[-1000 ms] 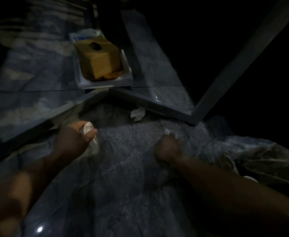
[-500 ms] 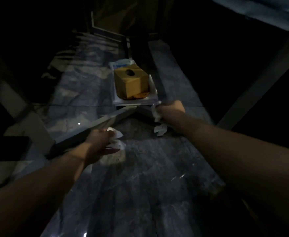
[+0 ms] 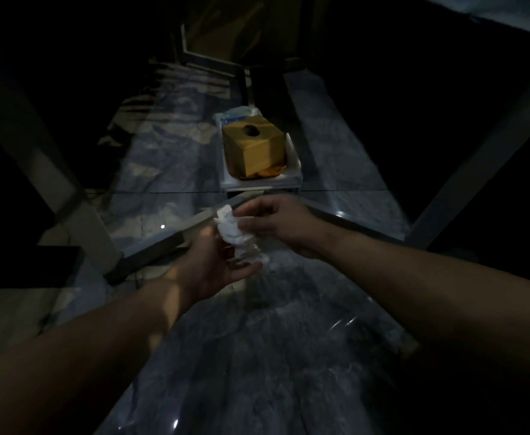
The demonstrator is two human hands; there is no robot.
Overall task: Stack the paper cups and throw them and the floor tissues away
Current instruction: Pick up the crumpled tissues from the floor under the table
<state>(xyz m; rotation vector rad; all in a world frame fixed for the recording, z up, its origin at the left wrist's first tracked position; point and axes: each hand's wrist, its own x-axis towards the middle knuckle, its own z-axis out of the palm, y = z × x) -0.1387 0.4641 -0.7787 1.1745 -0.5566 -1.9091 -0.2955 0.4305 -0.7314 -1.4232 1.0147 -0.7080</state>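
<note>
The scene is dark. Crumpled white tissues [image 3: 234,235] are bunched between both hands above the grey marble floor [image 3: 257,356]. My left hand [image 3: 210,265] cups them from below, palm up. My right hand [image 3: 276,224] pinches the top of the bunch with thumb and fingers. No paper cups show in this view.
A yellow wooden tissue box [image 3: 252,150] sits on a white tray [image 3: 292,177] just beyond my hands, with a blue-white packet [image 3: 235,116] behind it. Metal table legs and floor bars [image 3: 163,233] cross the floor around it. Dark areas close in left and right.
My right hand lifted the tissue from the floor near the bar and brought it to my left hand, where both tissue bunches now meet. The plastic bag seen earlier is out of view.
</note>
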